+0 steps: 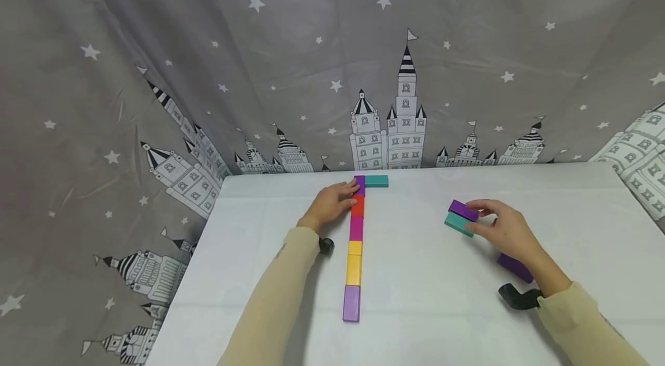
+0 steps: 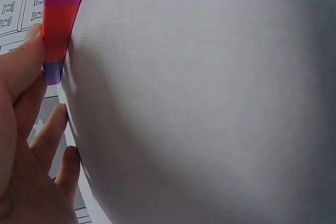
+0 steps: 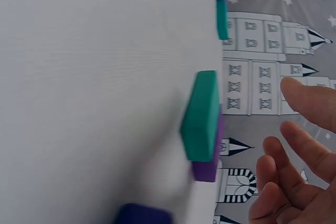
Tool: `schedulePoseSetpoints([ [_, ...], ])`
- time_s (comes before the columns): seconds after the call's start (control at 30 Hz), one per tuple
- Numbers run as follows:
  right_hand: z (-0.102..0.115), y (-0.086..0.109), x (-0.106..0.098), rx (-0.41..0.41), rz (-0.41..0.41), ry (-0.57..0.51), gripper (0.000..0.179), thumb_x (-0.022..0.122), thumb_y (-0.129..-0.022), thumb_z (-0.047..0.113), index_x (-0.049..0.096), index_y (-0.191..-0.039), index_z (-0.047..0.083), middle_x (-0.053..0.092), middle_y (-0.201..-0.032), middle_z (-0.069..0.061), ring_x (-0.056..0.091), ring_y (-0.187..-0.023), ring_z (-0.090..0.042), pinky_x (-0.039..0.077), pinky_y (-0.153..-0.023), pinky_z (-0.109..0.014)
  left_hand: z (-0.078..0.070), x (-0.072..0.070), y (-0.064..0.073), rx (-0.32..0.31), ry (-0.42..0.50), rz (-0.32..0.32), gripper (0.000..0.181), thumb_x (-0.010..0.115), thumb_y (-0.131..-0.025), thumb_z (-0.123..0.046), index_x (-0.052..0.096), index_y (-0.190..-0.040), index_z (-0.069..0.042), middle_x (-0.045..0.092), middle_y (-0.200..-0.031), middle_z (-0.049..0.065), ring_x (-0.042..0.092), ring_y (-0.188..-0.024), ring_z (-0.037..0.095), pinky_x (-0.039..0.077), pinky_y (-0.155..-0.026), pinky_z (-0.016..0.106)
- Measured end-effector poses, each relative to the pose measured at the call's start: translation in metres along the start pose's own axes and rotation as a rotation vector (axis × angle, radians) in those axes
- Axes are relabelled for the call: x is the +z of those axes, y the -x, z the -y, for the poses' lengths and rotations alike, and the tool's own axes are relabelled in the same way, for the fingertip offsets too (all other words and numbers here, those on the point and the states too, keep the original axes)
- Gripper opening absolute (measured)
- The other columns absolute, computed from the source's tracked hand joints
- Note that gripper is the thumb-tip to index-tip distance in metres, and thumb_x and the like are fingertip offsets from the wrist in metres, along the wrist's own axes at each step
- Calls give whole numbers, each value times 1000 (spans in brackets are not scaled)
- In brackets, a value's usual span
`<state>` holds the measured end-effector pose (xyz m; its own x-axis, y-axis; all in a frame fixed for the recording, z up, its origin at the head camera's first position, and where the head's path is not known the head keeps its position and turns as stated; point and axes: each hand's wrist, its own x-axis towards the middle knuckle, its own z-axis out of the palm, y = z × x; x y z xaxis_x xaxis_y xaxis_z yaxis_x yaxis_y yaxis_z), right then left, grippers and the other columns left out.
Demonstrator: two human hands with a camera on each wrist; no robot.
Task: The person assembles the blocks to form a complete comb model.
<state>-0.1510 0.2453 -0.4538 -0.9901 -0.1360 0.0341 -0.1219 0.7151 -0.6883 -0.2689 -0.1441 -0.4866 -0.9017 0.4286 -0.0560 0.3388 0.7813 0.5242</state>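
The left hand (image 1: 328, 205) rests relaxed fingers against the block row (image 1: 355, 250) on the tabletop (image 1: 426, 273); the right hand (image 1: 501, 227), fingers loose, touches two stacked blocks (image 1: 460, 216); a nudge could skew the row.

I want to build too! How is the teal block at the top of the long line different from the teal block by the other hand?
The teal block at the line lies flat on the table, joined to the row's far end; the teal block by the right hand sits apart from the row. The first has nothing on it; the second has a purple block stacked on top. The second lies askew. Both look alike in colour and shape.
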Motion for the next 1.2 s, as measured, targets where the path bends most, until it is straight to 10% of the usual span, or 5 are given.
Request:
schedulePoseSetpoints([
  [1.2,-5,4,20,-63,41,189,36,79,-79,5,70,-112,-5,67,-107,-25,60,-95,-38,51,-82,-57,0,1,0,-5,-10,4,49,64,-99,-27,53,-147,-21,41,-157,-8,37,-146,24,26,-121,45],
])
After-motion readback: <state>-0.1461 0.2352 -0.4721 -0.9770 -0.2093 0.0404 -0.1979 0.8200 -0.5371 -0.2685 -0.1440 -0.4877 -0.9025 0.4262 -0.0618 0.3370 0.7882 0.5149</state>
